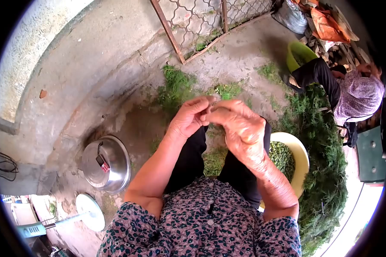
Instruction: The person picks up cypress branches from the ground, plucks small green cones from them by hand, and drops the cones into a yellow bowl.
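My left hand (188,119) and my right hand (247,132) meet above my knees, fingertips almost touching. Both are closed in a pinch. Whatever sits between the fingertips, if anything, is too small to make out. By my right knee stands a pale yellow basin (303,155) with many small green cones or berries (280,159) in it. Beyond the basin lies a long heap of green conifer branches (326,171). Loose green sprigs (176,83) are scattered on the ground past my hands.
At left a steel basin (123,160) holds a small dark object with a strap. A standing fan (90,212) is behind it. A co-worker in a purple patterned top (359,94) sits at right near a lime-green basin (292,60). A metal lattice gate (197,25) stands ahead.
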{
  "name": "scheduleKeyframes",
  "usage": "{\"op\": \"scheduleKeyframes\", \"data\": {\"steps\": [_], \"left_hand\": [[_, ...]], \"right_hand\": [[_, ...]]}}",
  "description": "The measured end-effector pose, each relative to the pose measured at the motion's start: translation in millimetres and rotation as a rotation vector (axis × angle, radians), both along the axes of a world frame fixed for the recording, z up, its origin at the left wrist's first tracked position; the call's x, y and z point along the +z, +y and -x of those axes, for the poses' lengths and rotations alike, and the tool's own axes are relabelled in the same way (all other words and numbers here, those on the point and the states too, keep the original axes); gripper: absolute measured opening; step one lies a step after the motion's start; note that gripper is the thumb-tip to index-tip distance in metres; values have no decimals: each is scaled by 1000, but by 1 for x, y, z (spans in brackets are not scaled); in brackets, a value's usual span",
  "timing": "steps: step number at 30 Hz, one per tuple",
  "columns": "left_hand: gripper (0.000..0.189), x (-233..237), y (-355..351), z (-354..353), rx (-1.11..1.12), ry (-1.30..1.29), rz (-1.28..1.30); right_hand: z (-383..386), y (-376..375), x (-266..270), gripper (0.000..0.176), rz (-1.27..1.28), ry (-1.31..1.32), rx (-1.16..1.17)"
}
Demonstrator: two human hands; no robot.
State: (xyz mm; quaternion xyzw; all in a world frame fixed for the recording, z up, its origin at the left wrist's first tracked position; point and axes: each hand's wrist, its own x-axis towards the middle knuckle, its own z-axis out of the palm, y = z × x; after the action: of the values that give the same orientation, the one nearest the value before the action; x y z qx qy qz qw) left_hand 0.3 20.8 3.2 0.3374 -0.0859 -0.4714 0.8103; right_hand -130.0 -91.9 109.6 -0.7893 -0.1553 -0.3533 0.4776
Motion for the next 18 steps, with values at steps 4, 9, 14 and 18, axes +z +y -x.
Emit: {"op": "scheduleKeyframes", "data": {"steps": [4,9,14,18], "left_hand": [[23,37,10,-16,94,-62,5],[22,24,11,-64,198,-48,-97],[21,-34,3,-110,216,32,-268],[20,-91,0,-145,164,62,-425]], "right_hand": [[-11,-32,-7,21,-78,100,-192],[-41,-84,-34,16,-264,314,-333],[-92,-142,-108,19,-320,600,-439],[-129,-174,-186,21,-214,857,-392]]}}
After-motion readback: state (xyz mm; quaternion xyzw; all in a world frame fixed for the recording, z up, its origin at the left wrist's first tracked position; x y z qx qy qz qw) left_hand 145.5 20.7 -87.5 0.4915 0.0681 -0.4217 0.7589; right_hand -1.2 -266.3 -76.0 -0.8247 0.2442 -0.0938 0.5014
